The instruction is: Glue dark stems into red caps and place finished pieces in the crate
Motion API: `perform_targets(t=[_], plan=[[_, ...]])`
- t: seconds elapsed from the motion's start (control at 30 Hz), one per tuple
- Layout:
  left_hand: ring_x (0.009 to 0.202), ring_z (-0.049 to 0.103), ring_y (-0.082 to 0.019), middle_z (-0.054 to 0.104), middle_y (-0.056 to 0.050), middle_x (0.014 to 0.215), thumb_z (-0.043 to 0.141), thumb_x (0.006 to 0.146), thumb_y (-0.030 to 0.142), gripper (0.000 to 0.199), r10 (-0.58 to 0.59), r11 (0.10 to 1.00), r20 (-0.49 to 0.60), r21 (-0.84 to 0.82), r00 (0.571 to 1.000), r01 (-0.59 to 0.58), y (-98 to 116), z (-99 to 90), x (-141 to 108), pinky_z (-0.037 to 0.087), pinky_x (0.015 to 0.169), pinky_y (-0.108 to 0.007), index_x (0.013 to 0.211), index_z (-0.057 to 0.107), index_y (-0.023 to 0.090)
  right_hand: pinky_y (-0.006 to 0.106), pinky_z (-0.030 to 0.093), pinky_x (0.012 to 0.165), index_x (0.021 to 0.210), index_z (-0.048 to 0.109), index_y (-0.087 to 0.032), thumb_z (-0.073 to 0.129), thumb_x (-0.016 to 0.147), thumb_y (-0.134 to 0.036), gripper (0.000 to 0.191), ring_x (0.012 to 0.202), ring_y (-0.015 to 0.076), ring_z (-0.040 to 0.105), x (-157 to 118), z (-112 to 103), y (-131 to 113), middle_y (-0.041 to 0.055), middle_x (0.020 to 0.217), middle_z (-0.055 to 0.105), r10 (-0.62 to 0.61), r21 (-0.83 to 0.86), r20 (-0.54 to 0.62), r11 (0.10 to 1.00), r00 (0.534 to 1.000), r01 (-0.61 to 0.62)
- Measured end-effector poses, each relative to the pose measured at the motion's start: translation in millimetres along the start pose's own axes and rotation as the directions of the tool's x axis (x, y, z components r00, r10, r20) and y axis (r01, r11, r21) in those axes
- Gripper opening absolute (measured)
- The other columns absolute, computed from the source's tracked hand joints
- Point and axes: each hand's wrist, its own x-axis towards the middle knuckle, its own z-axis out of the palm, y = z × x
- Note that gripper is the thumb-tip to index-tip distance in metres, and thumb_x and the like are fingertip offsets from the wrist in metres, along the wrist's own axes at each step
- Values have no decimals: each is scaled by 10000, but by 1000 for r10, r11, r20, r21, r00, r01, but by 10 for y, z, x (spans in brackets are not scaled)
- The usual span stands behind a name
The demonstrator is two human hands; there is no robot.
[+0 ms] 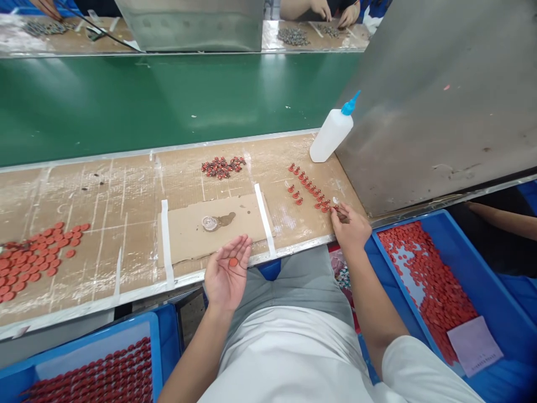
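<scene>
My left hand (225, 273) is palm up above the table's front edge, and an orange-red disc (233, 262) rests on its fingers. My right hand (347, 225) is at the near end of two rows of small red parts (308, 187), its fingertips pinching one small red part (334, 208). Behind my left hand, a cardboard sheet (213, 225) is taped to the bench and holds a small clear dish (210, 223). A heap of red and dark parts (222, 167) lies farther back. Orange-red discs (37, 257) are spread at the far left.
A white glue bottle with a blue nozzle (331, 134) stands against a steel panel (436, 95). A green conveyor belt (168, 106) runs behind the bench. Blue trays of red discs (403, 246) (84, 341) sit low on both sides. A co-worker's hands (333, 10) work beyond the belt.
</scene>
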Motion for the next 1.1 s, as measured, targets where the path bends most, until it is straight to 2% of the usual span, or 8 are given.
perform_targets(t=[0.2,0.33,0.5,0.63,0.77,0.87,0.97,1.1], plan=[[1208,551,-263,649,-172,1201,494,849,354,377,-24,1000,62,-18,998,25,21,94,-8,438,1036,-368,1017,708,93,364,522,809,994,683,-168,598,830,-418,311,805,226,697,-109,-191,-99,107,867,740,7,-12,-103,1000,995,-9],[1235,527,-277,619,-173,1251,485,852,373,386,-26,999,95,-25,995,28,0,159,-13,396,1069,-409,1043,692,108,312,525,653,979,692,-249,688,777,-330,218,633,172,662,-426,-549,-663,39,758,734,-160,287,-21,944,987,160],[1238,524,-281,614,-159,1263,468,868,381,382,-36,999,135,-30,990,40,-69,229,-43,367,1085,-442,1067,674,127,309,531,720,1144,650,-311,729,756,-282,397,761,169,691,-648,-652,-1580,7,919,745,-552,736,210,632,807,241],[1222,538,-271,643,-143,1217,446,885,374,377,-1,1000,126,-20,992,4,-77,237,-78,338,1103,-433,1049,676,125,328,529,790,1107,678,-304,675,806,-267,303,839,180,691,-620,-460,-1853,18,943,744,-604,825,296,552,740,120],[1204,552,-265,674,-123,1154,461,886,363,342,6,1000,114,5,993,-7,-40,231,-116,338,1098,-432,1004,690,139,306,543,769,1033,712,-308,673,801,-242,245,799,163,698,-619,-397,-1889,10,918,749,-545,853,345,521,764,-13],[1201,549,-263,668,-111,1155,446,897,376,346,10,1000,134,-9,991,-9,-15,217,-141,384,1057,-427,1018,690,162,273,553,637,1027,705,-256,707,770,-272,258,701,153,690,-596,-458,-1946,18,837,751,-350,834,504,436,790,-339],[1150,572,-249,678,-103,1109,472,895,369,322,45,998,146,26,988,-49,-7,161,-155,453,966,-386,1011,703,176,217,473,434,1052,660,-198,747,727,-308,354,492,112,603,-540,-516,-1999,10,721,736,-202,704,710,227,674,-673],[1077,596,-228,686,-106,1081,584,856,330,263,67,990,208,111,976,-92,-33,42,-158,466,916,-352,1020,715,171,186,404,392,1052,626,-188,795,670,-304,433,398,63,486,-494,-521,-2006,12,692,731,-157,586,808,116,568,-802]])
